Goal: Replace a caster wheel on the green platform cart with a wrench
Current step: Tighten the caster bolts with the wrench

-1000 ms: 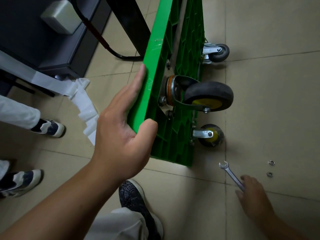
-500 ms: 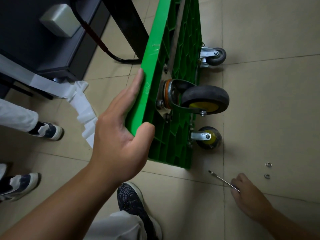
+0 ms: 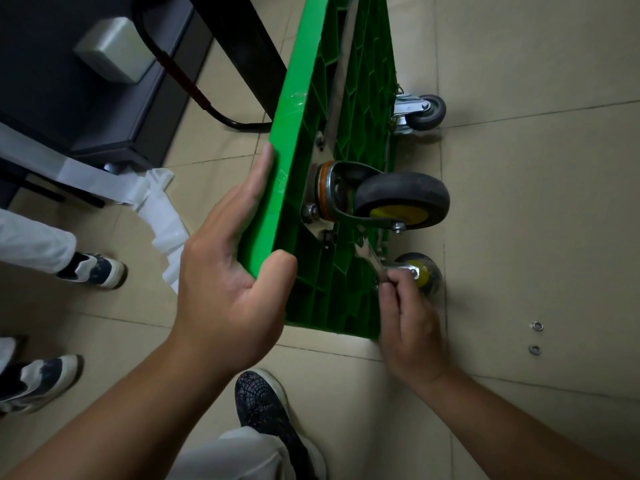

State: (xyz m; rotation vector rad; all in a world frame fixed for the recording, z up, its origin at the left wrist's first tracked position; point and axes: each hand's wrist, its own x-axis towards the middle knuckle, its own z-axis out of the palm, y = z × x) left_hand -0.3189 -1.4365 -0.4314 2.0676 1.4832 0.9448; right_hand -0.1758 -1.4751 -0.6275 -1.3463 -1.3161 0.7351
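The green platform cart [image 3: 341, 109] stands tipped on its long edge, underside facing right. My left hand [image 3: 228, 271] grips its upper near corner, thumb on the ribbed underside. A large black caster wheel [image 3: 401, 199] with a yellow hub hangs from a metal plate on the underside. My right hand [image 3: 410, 323] holds a silver wrench [image 3: 369, 252] by its handle, its open jaw up against the underside just below the caster's mounting plate. A smaller caster [image 3: 420, 271] sits behind my right fingers.
Two small washers [image 3: 536, 326] lie on the tiled floor at right. A grey caster [image 3: 427, 110] is at the cart's far end. Another person's shoes [image 3: 90, 270] stand at left beside a dark cabinet [image 3: 69, 81]. My own shoe [image 3: 263, 403] is below the cart.
My right hand has lifted the wrench off the floor and brought it up to the cart's underside near the large caster. My left hand keeps its hold on the cart.
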